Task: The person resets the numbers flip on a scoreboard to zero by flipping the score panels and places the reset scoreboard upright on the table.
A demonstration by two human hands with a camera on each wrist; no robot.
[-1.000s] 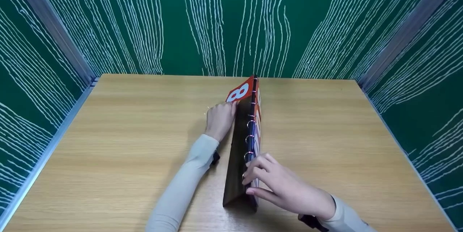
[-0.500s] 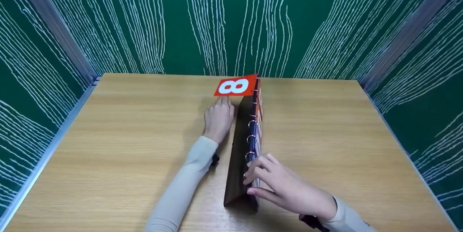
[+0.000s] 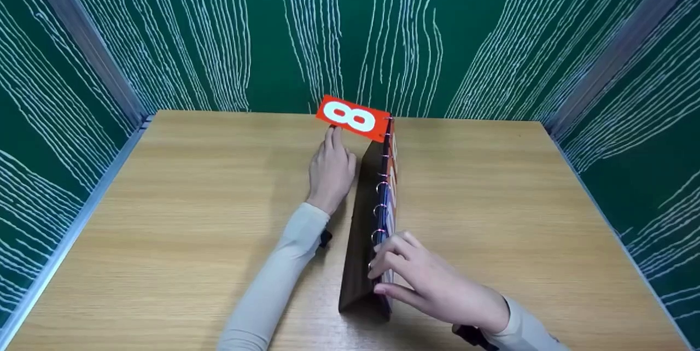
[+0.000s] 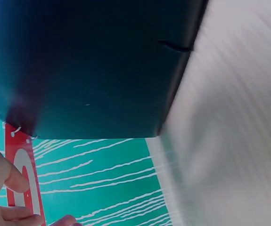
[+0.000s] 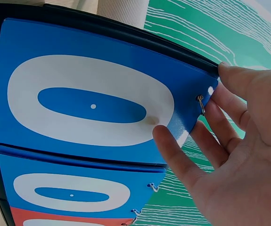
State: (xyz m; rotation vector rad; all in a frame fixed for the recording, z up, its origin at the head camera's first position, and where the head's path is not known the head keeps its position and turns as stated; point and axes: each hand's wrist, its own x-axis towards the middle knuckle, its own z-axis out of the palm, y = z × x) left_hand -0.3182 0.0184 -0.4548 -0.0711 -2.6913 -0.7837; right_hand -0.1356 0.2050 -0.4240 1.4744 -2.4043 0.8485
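A flip scoreboard (image 3: 361, 241) with a dark tent-shaped stand and ring-bound number cards stands lengthwise on the table. At its far end, a red card (image 3: 353, 117) with a white 8 is swung out to the left on its rings. My left hand (image 3: 331, 176) reaches along the stand's left side, extended fingertips at the card's lower edge. Over the near top edge, my right hand (image 3: 432, 280) grips the scoreboard. In the right wrist view, one finger lies on the large blue 0 card (image 5: 93, 106); others reach behind its ring (image 5: 201, 104).
The wooden table (image 3: 191, 203) extends on both sides of the scoreboard. Green panels (image 3: 279, 39) with white wavy lines enclose its back and sides, joined by grey corner posts (image 3: 612, 39). A smaller blue 0 card (image 5: 71, 195) hangs beside the large one.
The red 8 card has swung up and away from the stand, toward the back. My left fingers have straightened and moved forward with it. The right hand has stayed in place.
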